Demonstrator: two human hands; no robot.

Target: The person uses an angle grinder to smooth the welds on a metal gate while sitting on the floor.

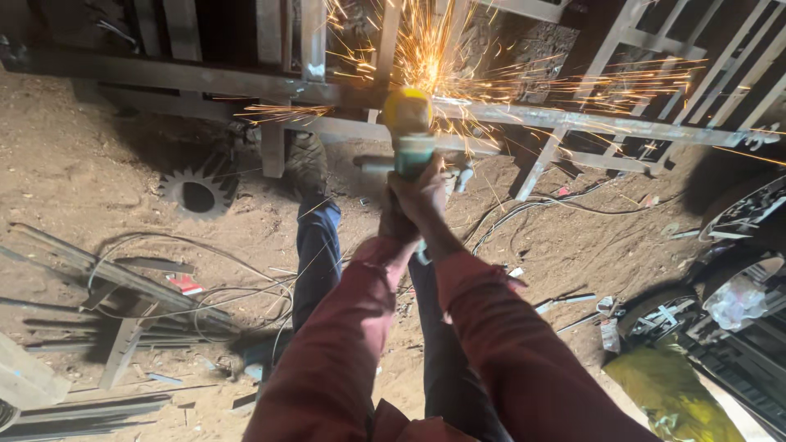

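Both my hands grip an angle grinder [408, 131] with a yellow head and a teal body. My right hand [430, 192] wraps the grinder's body from the right, and my left hand [395, 221] holds it just below. The grinder's head presses against a horizontal bar of a grey metal frame [573, 121], and orange sparks [442, 57] spray up and to both sides. My red sleeves [393, 344] fill the lower centre. My leg in dark trousers and a boot [307, 168] stands next to the frame's lower bar.
The ground is sandy dirt. Metal bars and angle pieces [106, 327] lie at the lower left with loose cables [188, 270]. A toothed metal ring [196, 192] lies at the left. Dark machine parts and a yellow bag [679, 393] sit at the right.
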